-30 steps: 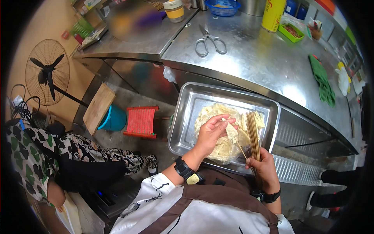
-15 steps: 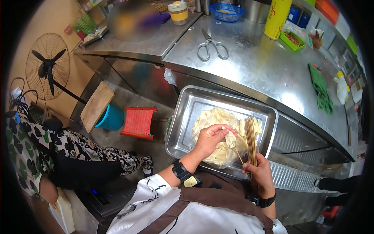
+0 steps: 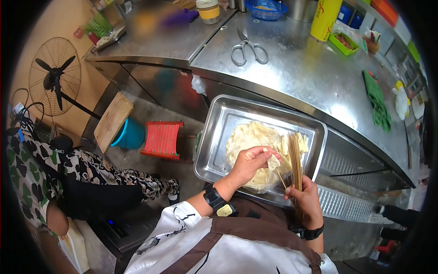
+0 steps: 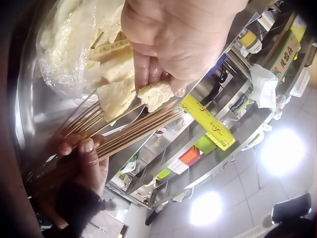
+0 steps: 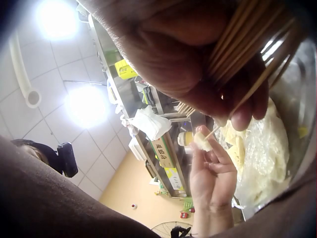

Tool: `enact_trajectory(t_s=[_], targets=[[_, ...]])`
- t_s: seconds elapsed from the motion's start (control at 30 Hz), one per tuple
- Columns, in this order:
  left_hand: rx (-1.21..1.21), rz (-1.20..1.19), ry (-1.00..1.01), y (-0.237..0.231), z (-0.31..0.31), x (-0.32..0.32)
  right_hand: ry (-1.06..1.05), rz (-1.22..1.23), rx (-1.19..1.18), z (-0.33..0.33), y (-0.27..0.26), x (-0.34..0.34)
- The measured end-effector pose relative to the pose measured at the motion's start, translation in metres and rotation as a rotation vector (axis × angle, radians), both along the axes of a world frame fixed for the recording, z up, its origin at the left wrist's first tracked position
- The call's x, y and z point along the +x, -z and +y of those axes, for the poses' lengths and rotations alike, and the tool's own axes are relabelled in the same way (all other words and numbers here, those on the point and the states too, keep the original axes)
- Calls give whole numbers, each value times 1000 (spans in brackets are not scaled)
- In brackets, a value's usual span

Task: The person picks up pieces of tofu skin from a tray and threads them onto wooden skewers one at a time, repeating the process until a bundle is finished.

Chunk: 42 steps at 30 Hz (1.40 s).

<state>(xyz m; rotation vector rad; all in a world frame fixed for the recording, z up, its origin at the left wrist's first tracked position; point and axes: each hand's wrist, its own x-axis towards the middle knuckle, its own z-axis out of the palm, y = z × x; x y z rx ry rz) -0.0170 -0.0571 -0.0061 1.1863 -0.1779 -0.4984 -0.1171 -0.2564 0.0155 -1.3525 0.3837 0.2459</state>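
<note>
My left hand (image 3: 248,165) pinches a pale yellow piece of food (image 4: 156,95), like tofu skin, between thumb and fingertips. A single bamboo skewer (image 3: 281,179) runs from that piece down to my right thumb. My right hand (image 3: 306,198) grips a thick bundle of bamboo skewers (image 3: 296,157), fanned upward, and holds the single one beside it. Below both hands, a pile of the same pale yellow sheets (image 3: 251,134), partly wrapped in clear plastic (image 4: 64,59), lies in a steel tray (image 3: 206,141). In the left wrist view, another yellow piece (image 4: 116,99) overlaps the skewers.
Beyond the tray runs a steel counter (image 3: 292,68) with scissors (image 3: 248,49), a yellow canister (image 3: 326,20), a green tray (image 3: 343,44) and a green cloth (image 3: 377,102). A red stool (image 3: 162,139), a blue bucket (image 3: 131,133) and another person (image 3: 34,178) are at left.
My left hand has moved slightly right and down with the pale yellow piece, closer to the skewer bundle. My right hand keeps its grip. The head view has shifted a little.
</note>
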Motion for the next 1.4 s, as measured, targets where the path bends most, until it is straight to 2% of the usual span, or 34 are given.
enact_trajectory(t_s=[0.37, 0.53, 1.07, 1.4], targets=[[-13, 29, 28, 7, -3, -5, 0, 9, 4, -2, 4, 0], [-93, 79, 51, 14, -7, -8, 6, 19, 15, 0, -1, 1], [-29, 63, 54, 11, -10, -14, 4, 22, 4, 1, -1, 2], [-33, 147, 67, 12, -14, -16, 20, 21, 12, 4, -5, 3]])
